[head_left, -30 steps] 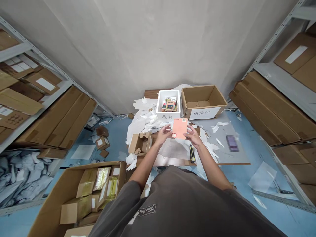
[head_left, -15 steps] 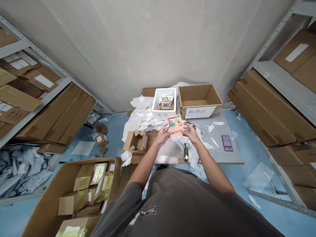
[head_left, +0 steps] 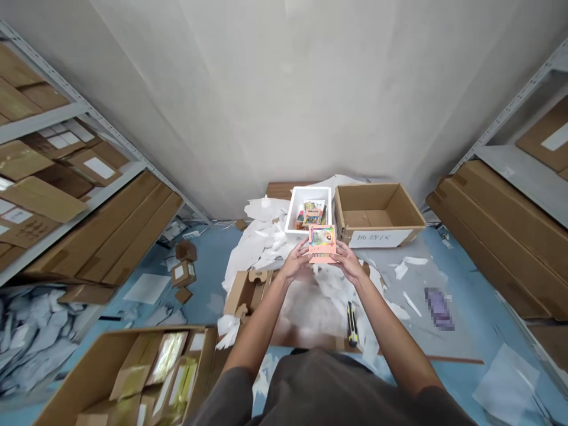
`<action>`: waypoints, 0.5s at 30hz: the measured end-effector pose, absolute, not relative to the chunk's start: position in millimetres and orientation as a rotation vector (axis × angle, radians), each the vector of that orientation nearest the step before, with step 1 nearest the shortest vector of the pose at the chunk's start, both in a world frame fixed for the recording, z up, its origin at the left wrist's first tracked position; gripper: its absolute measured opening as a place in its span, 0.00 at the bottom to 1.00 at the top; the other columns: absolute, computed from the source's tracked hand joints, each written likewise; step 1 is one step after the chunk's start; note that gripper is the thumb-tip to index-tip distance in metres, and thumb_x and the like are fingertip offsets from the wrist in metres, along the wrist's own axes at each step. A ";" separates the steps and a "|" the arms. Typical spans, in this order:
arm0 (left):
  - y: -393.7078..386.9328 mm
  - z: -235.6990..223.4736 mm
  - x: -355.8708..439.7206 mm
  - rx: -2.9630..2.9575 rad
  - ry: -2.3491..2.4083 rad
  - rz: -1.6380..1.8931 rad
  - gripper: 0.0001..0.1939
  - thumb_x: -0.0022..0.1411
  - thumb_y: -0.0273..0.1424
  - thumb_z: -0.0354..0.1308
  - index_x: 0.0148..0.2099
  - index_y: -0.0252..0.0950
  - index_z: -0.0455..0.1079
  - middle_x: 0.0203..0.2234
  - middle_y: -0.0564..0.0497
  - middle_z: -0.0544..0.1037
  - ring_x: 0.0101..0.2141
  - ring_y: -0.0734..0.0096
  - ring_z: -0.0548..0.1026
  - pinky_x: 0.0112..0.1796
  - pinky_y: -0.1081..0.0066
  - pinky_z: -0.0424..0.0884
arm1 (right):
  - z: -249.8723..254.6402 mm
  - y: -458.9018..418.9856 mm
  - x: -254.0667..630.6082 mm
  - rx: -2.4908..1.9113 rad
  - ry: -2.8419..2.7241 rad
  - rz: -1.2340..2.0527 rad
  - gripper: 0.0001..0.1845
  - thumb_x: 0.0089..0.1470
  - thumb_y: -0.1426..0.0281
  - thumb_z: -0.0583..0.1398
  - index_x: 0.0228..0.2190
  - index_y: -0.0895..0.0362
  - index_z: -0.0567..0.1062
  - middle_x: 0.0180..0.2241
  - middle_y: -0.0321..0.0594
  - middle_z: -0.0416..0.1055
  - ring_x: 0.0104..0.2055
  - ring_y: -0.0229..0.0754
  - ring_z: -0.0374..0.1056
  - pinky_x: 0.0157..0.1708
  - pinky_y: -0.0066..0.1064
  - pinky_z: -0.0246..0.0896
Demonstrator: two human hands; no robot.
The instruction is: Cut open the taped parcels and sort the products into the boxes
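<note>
Between my two hands is a flat, pink, squarish printed item with a colourful picture on its upper part and lettering along the bottom. My left hand grips its left edge, fingers closed. On the right edge, my right hand holds it the same way. Whether it is a booklet or a pack I cannot tell. Just behind it stands a white tub with several colourful printed items inside. A black and yellow utility knife lies on the table below my right hand.
A cardboard box with a white label stands right of the tub. Torn white paper covers the table's left side. A small opened carton lies front left; a large box of parcels is below. Shelves flank both sides.
My view has tilted up, so the table sits lower in the picture. The pink item is held more upright, in front of the white tub. Both hands keep hold of it.
</note>
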State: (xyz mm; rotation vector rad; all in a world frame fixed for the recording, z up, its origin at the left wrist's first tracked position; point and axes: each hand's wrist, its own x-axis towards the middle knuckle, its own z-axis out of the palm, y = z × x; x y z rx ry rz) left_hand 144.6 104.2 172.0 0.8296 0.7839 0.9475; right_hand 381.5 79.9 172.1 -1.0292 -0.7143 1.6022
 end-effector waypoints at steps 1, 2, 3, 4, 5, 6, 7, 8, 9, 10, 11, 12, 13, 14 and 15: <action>122.0 171.1 140.3 0.824 0.789 0.951 0.52 0.55 0.33 0.80 0.77 0.50 0.63 0.60 0.44 0.80 0.47 0.64 0.84 0.48 0.65 0.80 | 172.9 97.3 375.9 -1.028 -0.707 1.592 0.41 0.39 0.62 0.80 0.55 0.46 0.77 0.48 0.39 0.84 0.47 0.53 0.83 0.42 0.42 0.82; 140.9 169.8 136.0 0.821 0.793 0.954 0.51 0.55 0.33 0.80 0.76 0.50 0.64 0.61 0.44 0.80 0.48 0.64 0.84 0.49 0.65 0.80 | 173.2 115.5 370.2 -1.028 -0.702 1.582 0.42 0.38 0.62 0.80 0.55 0.47 0.77 0.48 0.40 0.84 0.47 0.53 0.83 0.43 0.43 0.82; 160.5 167.9 131.8 0.820 0.797 0.958 0.50 0.55 0.34 0.80 0.76 0.50 0.65 0.61 0.44 0.80 0.48 0.63 0.84 0.49 0.65 0.80 | 173.0 134.1 364.4 -1.033 -0.697 1.573 0.42 0.37 0.62 0.80 0.55 0.47 0.77 0.47 0.40 0.84 0.47 0.54 0.83 0.44 0.44 0.83; 180.5 165.5 127.8 0.820 0.802 0.964 0.48 0.55 0.34 0.80 0.75 0.49 0.67 0.62 0.44 0.80 0.49 0.63 0.84 0.49 0.64 0.80 | 172.2 153.0 358.6 -1.039 -0.693 1.563 0.43 0.36 0.63 0.80 0.56 0.47 0.78 0.47 0.40 0.84 0.48 0.54 0.83 0.45 0.45 0.83; 200.7 162.6 124.0 0.820 0.810 0.970 0.46 0.55 0.35 0.80 0.73 0.48 0.69 0.63 0.44 0.79 0.50 0.62 0.83 0.50 0.65 0.80 | 170.7 171.7 352.8 -1.045 -0.690 1.552 0.44 0.36 0.63 0.80 0.56 0.47 0.78 0.46 0.41 0.84 0.48 0.55 0.83 0.46 0.46 0.83; 220.8 159.3 120.7 0.818 0.818 0.973 0.45 0.55 0.35 0.79 0.72 0.47 0.70 0.63 0.43 0.79 0.51 0.62 0.83 0.50 0.65 0.80 | 168.6 190.1 347.2 -1.051 -0.689 1.539 0.44 0.36 0.63 0.80 0.57 0.47 0.78 0.46 0.41 0.84 0.48 0.55 0.83 0.47 0.47 0.82; 240.4 155.7 118.0 0.816 0.826 0.975 0.43 0.55 0.35 0.79 0.71 0.47 0.72 0.64 0.43 0.78 0.52 0.61 0.82 0.50 0.65 0.80 | 165.9 207.8 341.9 -1.056 -0.690 1.524 0.45 0.36 0.62 0.80 0.57 0.47 0.78 0.46 0.41 0.84 0.49 0.55 0.83 0.48 0.47 0.82; 259.2 151.8 115.9 0.815 0.833 0.974 0.42 0.55 0.36 0.79 0.70 0.46 0.72 0.64 0.43 0.78 0.52 0.61 0.82 0.50 0.64 0.79 | 162.5 224.8 337.0 -1.060 -0.694 1.506 0.44 0.38 0.61 0.80 0.58 0.46 0.78 0.45 0.41 0.84 0.49 0.55 0.83 0.48 0.48 0.82; 277.0 147.6 114.6 0.819 0.835 0.971 0.41 0.56 0.36 0.78 0.70 0.46 0.73 0.64 0.43 0.78 0.53 0.60 0.82 0.51 0.63 0.79 | 158.5 240.9 332.8 -1.064 -0.700 1.485 0.44 0.39 0.60 0.79 0.59 0.46 0.78 0.45 0.41 0.84 0.49 0.55 0.83 0.47 0.48 0.83; 293.6 143.2 113.9 0.827 0.834 0.966 0.41 0.57 0.36 0.78 0.71 0.46 0.72 0.64 0.43 0.78 0.53 0.60 0.82 0.52 0.62 0.79 | 153.9 255.9 329.3 -1.070 -0.706 1.464 0.43 0.41 0.58 0.78 0.59 0.45 0.78 0.45 0.41 0.84 0.48 0.55 0.83 0.47 0.49 0.83; 308.6 138.5 114.0 0.836 0.832 0.958 0.40 0.58 0.37 0.77 0.71 0.47 0.72 0.65 0.43 0.78 0.54 0.59 0.82 0.53 0.60 0.79 | 148.5 269.6 326.9 -1.082 -0.711 1.447 0.42 0.42 0.57 0.78 0.59 0.45 0.77 0.45 0.42 0.84 0.48 0.55 0.83 0.46 0.49 0.83; 321.8 133.6 114.5 0.846 0.834 0.951 0.40 0.59 0.38 0.76 0.72 0.47 0.71 0.66 0.43 0.77 0.55 0.58 0.81 0.54 0.59 0.79 | 142.4 281.6 325.5 -1.106 -0.715 1.430 0.42 0.42 0.56 0.77 0.59 0.45 0.77 0.46 0.42 0.84 0.47 0.55 0.83 0.45 0.48 0.83; 333.0 128.3 115.2 0.858 0.850 0.948 0.40 0.59 0.38 0.76 0.72 0.47 0.71 0.67 0.43 0.76 0.57 0.56 0.80 0.55 0.58 0.79 | 135.7 291.8 325.2 -1.148 -0.719 1.409 0.42 0.42 0.56 0.77 0.59 0.46 0.78 0.46 0.42 0.84 0.47 0.54 0.82 0.45 0.47 0.82; 342.1 122.9 115.8 0.868 0.886 0.954 0.40 0.59 0.39 0.76 0.72 0.47 0.70 0.68 0.42 0.75 0.60 0.54 0.79 0.56 0.57 0.78 | 128.6 299.9 326.0 -1.209 -0.724 1.377 0.42 0.42 0.55 0.76 0.59 0.46 0.78 0.46 0.43 0.83 0.47 0.54 0.82 0.44 0.46 0.82; 348.9 117.3 115.9 0.875 0.935 0.968 0.41 0.59 0.39 0.77 0.72 0.47 0.70 0.70 0.42 0.73 0.62 0.51 0.77 0.56 0.57 0.78 | 121.4 305.7 327.6 -1.284 -0.729 1.331 0.43 0.41 0.55 0.76 0.59 0.47 0.78 0.47 0.44 0.83 0.47 0.54 0.82 0.44 0.45 0.81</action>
